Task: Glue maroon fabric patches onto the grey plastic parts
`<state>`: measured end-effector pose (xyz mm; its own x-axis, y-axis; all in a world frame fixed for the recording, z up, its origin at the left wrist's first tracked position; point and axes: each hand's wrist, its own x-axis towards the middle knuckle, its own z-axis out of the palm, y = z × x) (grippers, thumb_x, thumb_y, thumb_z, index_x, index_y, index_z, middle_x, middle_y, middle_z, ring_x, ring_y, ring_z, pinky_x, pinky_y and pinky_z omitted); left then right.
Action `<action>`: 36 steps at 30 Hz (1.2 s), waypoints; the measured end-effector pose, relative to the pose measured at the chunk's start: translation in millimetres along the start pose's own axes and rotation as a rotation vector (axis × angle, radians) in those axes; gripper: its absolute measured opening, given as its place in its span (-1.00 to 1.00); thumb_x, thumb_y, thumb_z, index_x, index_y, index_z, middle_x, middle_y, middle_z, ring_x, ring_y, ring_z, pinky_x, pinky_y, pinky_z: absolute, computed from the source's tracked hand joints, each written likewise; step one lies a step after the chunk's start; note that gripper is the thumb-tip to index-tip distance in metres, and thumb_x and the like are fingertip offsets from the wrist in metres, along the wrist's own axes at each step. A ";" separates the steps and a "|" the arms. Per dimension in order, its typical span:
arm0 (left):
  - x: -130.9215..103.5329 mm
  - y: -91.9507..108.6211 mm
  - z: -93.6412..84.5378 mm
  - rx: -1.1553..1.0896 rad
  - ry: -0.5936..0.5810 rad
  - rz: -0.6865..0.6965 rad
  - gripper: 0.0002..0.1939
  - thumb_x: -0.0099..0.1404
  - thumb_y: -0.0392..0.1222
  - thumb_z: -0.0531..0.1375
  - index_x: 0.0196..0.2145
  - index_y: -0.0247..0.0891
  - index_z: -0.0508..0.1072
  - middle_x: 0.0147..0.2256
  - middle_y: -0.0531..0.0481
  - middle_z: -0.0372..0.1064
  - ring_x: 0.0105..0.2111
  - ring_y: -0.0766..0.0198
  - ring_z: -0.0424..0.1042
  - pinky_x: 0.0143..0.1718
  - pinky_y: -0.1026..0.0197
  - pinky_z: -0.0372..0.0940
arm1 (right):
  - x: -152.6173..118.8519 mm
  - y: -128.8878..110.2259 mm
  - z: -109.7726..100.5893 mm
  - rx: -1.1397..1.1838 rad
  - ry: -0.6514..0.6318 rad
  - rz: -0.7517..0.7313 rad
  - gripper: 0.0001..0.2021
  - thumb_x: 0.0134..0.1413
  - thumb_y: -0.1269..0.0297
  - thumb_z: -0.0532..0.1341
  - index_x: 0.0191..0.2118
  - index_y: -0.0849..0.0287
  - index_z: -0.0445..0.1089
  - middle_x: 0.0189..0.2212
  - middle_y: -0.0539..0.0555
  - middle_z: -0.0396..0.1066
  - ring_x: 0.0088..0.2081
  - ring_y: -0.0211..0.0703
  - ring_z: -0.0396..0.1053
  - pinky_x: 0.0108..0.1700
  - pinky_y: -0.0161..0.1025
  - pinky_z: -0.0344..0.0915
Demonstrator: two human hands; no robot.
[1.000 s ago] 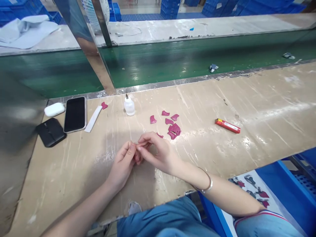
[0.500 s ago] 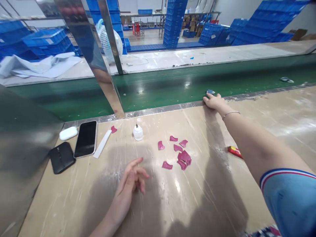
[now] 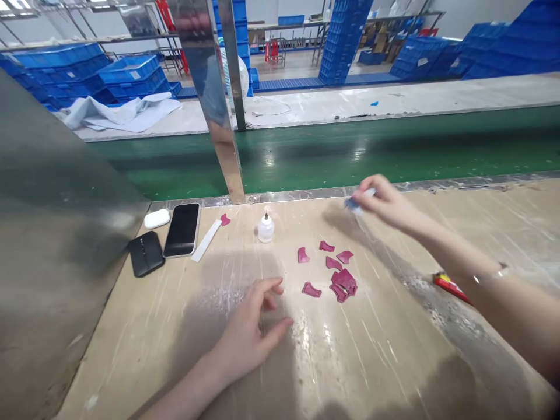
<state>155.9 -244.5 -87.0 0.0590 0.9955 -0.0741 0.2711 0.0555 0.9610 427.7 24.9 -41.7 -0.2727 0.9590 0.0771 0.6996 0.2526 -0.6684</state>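
Note:
Between the fingertips of my right hand (image 3: 385, 201) is a small blue-grey and white piece (image 3: 351, 203), blurred, its kind unclear. That hand is pinched shut above the far edge of the bench. My left hand (image 3: 251, 329) hovers over the bench with thumb and fingers apart, holding nothing. Right of it lie several dark pink flat cut pieces (image 3: 312, 289), some overlapping in a small pile (image 3: 345, 281). A white squeeze bottle with a thin dark tip (image 3: 265, 228) stands upright beyond my left hand.
At left lie a phone (image 3: 182, 230), a black flat case (image 3: 146, 254), a white earbud case (image 3: 157, 219) and a white strip (image 3: 206, 241). A red and yellow tube (image 3: 451, 287) lies under my right forearm. A metal post (image 3: 221, 134) rises before the green conveyor belt (image 3: 306, 157).
My right hand has lifted the small blue-grey piece off the green belt and brought it back over the bench edge. My left hand has turned and spread its thumb. The view has shifted.

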 end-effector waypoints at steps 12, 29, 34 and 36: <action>-32.9 20.1 -20.3 0.136 0.064 0.023 -0.51 0.36 -0.16 0.33 0.22 -0.12 0.42 0.20 -0.23 0.47 0.18 -0.14 0.50 0.16 -0.19 0.46 | -129.2 -121.6 117.9 0.876 -1.066 -0.127 -0.57 0.31 0.20 0.30 0.12 0.06 0.07 -0.33 -0.13 0.43 -0.34 -0.31 0.36 -0.30 -0.29 0.25; -106.3 -17.0 17.0 -0.355 0.513 -0.318 -0.30 0.25 -0.02 0.40 0.28 -0.13 0.30 0.30 -0.27 0.43 0.15 -0.05 0.55 0.15 -0.04 0.43 | -41.9 -100.9 174.7 1.800 -0.712 0.611 -0.59 0.54 -0.05 0.05 -0.18 0.21 0.36 -0.52 -0.14 0.22 -0.59 -0.41 0.16 -0.59 -0.45 0.16; -99.7 -17.4 19.7 -0.325 0.479 -0.298 -0.31 0.22 -0.07 0.41 0.26 -0.16 0.36 0.23 -0.22 0.50 -0.05 0.08 0.62 0.09 0.03 0.44 | -11.5 -99.7 183.2 1.876 -0.643 0.759 -0.72 0.43 0.08 0.27 -0.03 0.24 0.45 -0.30 -0.02 0.45 -0.45 -0.36 0.37 -0.44 -0.37 0.38; -97.6 -18.7 19.4 -0.316 0.484 -0.294 -0.32 0.23 -0.06 0.41 0.26 -0.14 0.36 0.23 -0.20 0.50 -0.10 0.13 0.62 0.08 0.04 0.44 | 0.0 -107.2 182.4 1.889 -0.605 0.783 -0.71 0.43 0.09 0.28 0.00 0.23 0.45 -0.24 0.01 0.48 -0.39 -0.32 0.42 -0.39 -0.34 0.44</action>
<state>163.7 -344.2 -103.0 -0.4341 0.8535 -0.2883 -0.0903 0.2772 0.9566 232.3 -25.6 -104.9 -0.7225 0.5289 -0.4452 -0.4863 -0.8465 -0.2166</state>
